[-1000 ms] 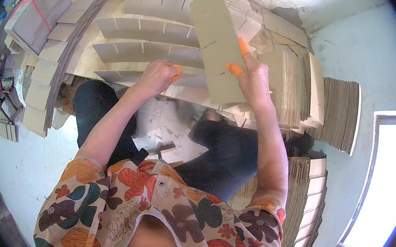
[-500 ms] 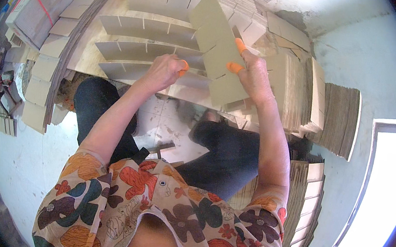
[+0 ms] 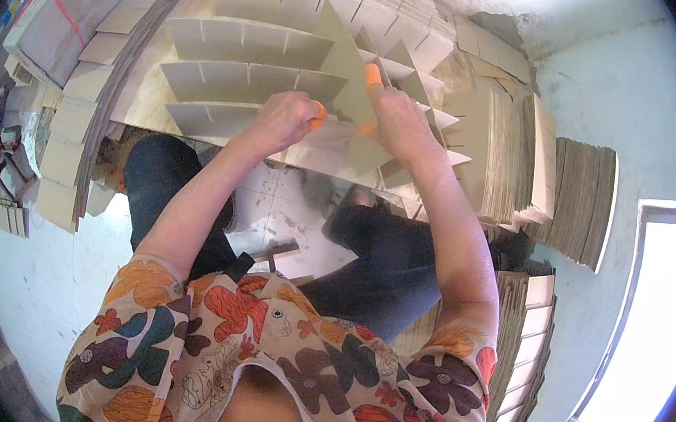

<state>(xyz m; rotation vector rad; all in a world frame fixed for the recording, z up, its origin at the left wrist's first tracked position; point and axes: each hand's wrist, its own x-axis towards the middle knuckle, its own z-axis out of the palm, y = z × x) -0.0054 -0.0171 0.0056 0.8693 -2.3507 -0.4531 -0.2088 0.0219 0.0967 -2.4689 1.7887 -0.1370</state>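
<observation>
Three long slotted cardboard strips stand on edge across the work surface in front of me: a far strip [image 3: 244, 42], a middle strip [image 3: 236, 81] and a near strip [image 3: 204, 117]. My left hand [image 3: 286, 119], an orange cover on a finger, is closed on the near strip. With orange-covered fingers, my right hand [image 3: 401, 123] grips a slotted cardboard cross strip [image 3: 337, 58], which stands crosswise over the long ones. To its right, ends of the long strips poke out past it. My right hand hides part of where they meet.
Beyond the strips lies a row of stacked slotted cardboard [image 3: 294, 0]. Cardboard stacks stand at right [image 3: 488, 157] and left [image 3: 76, 113]. A carton [image 3: 66, 13] with a red strap sits at the far left. My knees are under the near edge.
My right hand has moved left and slightly away with the cross strip, which has turned more upright among the long strips. My left hand has barely moved.
</observation>
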